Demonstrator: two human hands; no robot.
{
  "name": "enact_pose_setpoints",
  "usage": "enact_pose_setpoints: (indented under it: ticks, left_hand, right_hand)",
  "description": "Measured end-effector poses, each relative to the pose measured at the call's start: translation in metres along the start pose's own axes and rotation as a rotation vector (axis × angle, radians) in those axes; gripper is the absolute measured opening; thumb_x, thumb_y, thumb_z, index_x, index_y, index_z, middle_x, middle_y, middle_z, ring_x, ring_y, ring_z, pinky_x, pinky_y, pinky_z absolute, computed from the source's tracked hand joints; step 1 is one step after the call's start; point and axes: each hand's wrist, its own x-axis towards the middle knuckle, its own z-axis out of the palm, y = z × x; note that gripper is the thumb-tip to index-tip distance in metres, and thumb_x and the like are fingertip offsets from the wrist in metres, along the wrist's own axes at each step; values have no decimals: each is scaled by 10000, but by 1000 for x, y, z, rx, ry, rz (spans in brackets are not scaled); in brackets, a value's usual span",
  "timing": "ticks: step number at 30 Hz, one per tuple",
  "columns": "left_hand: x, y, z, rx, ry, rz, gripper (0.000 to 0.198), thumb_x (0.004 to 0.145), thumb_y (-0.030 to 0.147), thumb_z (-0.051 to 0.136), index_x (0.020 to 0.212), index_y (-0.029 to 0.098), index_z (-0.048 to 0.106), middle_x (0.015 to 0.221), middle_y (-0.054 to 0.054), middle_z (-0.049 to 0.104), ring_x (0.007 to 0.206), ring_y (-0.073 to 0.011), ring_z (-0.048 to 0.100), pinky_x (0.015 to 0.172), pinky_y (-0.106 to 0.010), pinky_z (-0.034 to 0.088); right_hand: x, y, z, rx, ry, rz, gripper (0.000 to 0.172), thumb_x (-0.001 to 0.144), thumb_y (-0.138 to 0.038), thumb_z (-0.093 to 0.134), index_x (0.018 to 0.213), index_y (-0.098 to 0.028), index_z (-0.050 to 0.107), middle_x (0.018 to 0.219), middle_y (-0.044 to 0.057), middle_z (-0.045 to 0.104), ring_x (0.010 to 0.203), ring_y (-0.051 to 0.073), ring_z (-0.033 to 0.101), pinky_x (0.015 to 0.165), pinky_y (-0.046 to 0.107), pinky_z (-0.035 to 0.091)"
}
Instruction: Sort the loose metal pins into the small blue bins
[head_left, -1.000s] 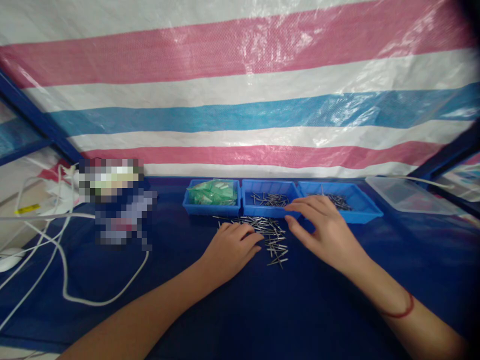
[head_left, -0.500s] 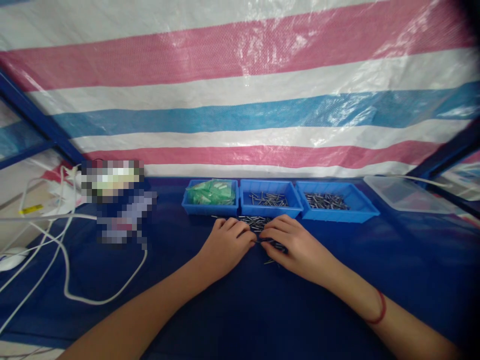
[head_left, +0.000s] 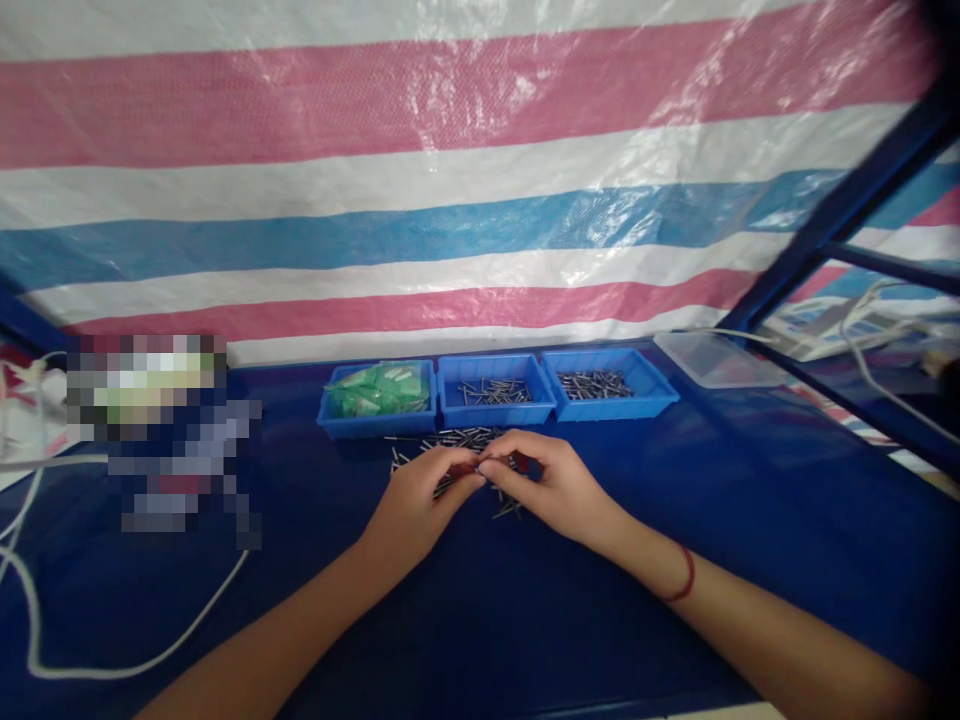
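Above a loose pile of thin metal pins point(head_left: 461, 438), which look like nails or rivets, my two hands meet at the fingertips. My left hand point(head_left: 416, 490) is closed in a pinch of thumb and fingers. Facing it, my right hand point(head_left: 551, 485) also pinches, thumb against fingers, with a red band on its wrist. A small dark thing shows between the fingertips, too tiny to name. Part of the pile is hidden behind the hands. Beyond it stand a blue bin with similar pins point(head_left: 491, 412) and another blue bin with darker pins point(head_left: 622, 408).
A third blue bin point(head_left: 375, 430) at the left holds green plastic packets point(head_left: 382, 388). A clear plastic lid point(head_left: 716, 362) lies at the back right. White cables point(head_left: 135, 672) curl over the blue table point(head_left: 420, 640) at left, near blurred-out items. A striped sheet point(head_left: 450, 240) hangs behind.
My hands have lifted off the pile and come together at the fingertips, both now pinching. The camera view has turned to the right.
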Motion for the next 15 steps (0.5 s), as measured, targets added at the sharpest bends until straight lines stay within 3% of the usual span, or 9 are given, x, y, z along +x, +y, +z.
enact_pose_setpoints:
  ticks: [5,15]
  left_hand:
    - [0,1,1,39,-39,64,128,895,286,546,871,199,638,808,-2,660,752,-141,616,702,-244,452]
    - [1,-3,-3,46,69,33,133,880,312,562,830,191,586,795,7,611,729,-126,570,694,-232,445]
  right_hand:
    - [0,-2,0,21,35,-14,157,858,-318,573,798,-191,643,746,23,645,648,127,549,587,261,453]
    - [0,-4,-6,-42,17,-33,113,854,-228,547,891,-203,651,798,32,663,697,143,600,628,272,470]
